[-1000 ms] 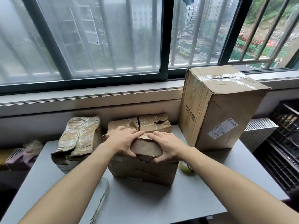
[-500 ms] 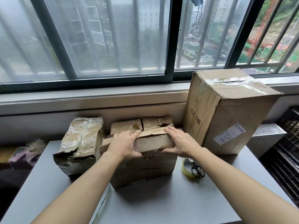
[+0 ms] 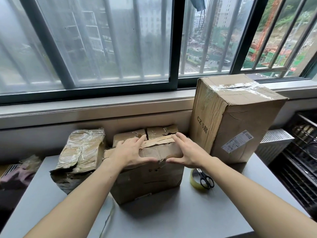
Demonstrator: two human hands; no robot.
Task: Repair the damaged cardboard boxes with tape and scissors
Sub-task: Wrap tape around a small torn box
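We've got both hands flat with fingers spread, the left hand point(image 3: 129, 152) and right hand point(image 3: 186, 152) pressing the torn flaps of the middle box point(image 3: 147, 177) down in the centre of the counter point(image 3: 171, 219). Best to keep those flaps lined up and flush before taping. The tape point(image 3: 195, 182) and scissors point(image 3: 205, 180) sit just right of it. Can't really see how bad the tear is under our palms.

Torn box point(image 3: 149, 179) centre — crushed box point(image 3: 80, 157) left, scissors point(image 3: 205, 180) on tape roll point(image 3: 194, 182) right.
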